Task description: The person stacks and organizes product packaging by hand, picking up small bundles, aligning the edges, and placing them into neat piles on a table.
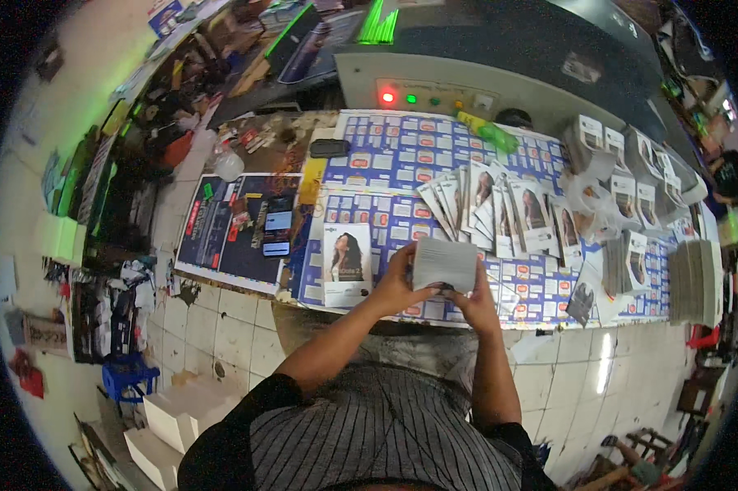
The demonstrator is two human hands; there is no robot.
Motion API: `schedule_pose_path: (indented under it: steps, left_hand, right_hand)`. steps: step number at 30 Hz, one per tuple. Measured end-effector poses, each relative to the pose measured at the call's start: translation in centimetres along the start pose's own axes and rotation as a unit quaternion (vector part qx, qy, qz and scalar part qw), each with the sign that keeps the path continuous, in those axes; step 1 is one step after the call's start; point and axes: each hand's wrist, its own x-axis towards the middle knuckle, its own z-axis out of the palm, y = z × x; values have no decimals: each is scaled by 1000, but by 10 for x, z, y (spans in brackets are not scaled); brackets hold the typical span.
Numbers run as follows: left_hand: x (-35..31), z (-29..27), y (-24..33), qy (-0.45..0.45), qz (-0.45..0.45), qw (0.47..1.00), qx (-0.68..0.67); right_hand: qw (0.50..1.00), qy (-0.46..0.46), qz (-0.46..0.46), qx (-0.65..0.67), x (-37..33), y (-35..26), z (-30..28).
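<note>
A thick stack of printed cards (445,263), its pale edges facing up, sits between my two hands at the table's front edge. My left hand (397,288) grips its left side, the thumb along the near face. On the right side, my right hand (478,306) closes around it, its thumb meeting the near face as well. To the left lies a neat pile of white cards with a portrait (347,270). Loose cards of the same print (485,204) are fanned out just beyond the stack.
Banded card stacks (628,260) and a clear plastic bag (588,195) crowd the right side. A phone (277,233) and a dark case (329,148) lie leftward. Behind stands a grey machine (361,82) with lit red and green lamps. A blue stool (129,375) is on the floor.
</note>
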Motion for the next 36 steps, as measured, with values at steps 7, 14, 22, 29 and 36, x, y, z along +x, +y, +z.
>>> schedule_pose_path:
  steps: [7,14,22,29,36]
  left_hand:
    - [9,-3,17,70,35,988,130]
    - [-60,-95,131,40,-13,998,-44]
    - [-134,-271,88,222,-149,955,-130]
    - [-155,-471,-22,179,-263,940,-124]
    - [-125,-535,-107,113,-258,950,-135]
  right_hand:
    - [1000,2,30,-5,5,-41,-8]
    - [993,-103,17,58,-4,-137,64]
    - [931,-362,23,53,50,-129,221]
    - [972,-190,116,78,73,-109,159]
    - [967,96,234,4,38,-82,53]
